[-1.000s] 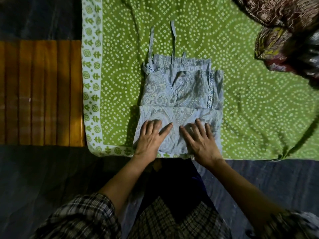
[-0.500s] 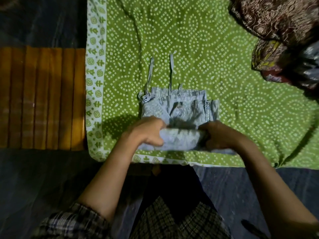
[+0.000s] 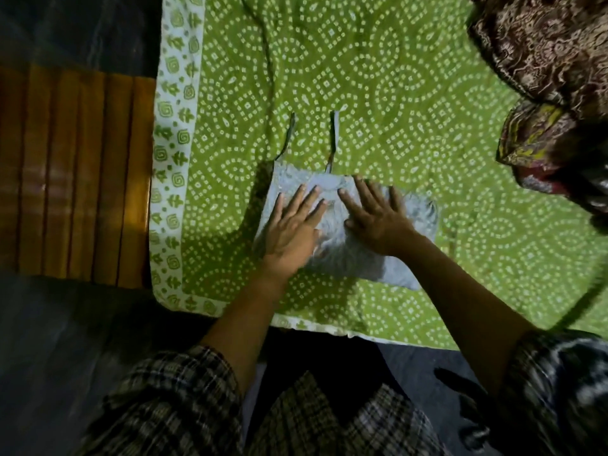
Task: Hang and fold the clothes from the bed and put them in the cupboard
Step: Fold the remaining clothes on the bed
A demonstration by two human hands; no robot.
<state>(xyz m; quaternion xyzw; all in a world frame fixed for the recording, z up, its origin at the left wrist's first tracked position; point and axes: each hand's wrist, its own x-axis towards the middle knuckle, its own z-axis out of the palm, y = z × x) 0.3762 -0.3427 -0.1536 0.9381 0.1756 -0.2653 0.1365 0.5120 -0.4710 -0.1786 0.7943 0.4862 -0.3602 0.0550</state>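
While the left hand (image 3: 289, 228) and right hand (image 3: 378, 222) press flat, grip open, on the folded top (image 3: 345, 261), folding looks nearly done; next it probably needs lifting.

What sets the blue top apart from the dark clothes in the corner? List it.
The blue top lies folded in a flat rectangle; the dark clothes sit crumpled in a heap. The top is pale blue, the clothes brown and maroon. The left hand and right hand press flat on the top; no hand touches the clothes. Both rest on the green sheet.
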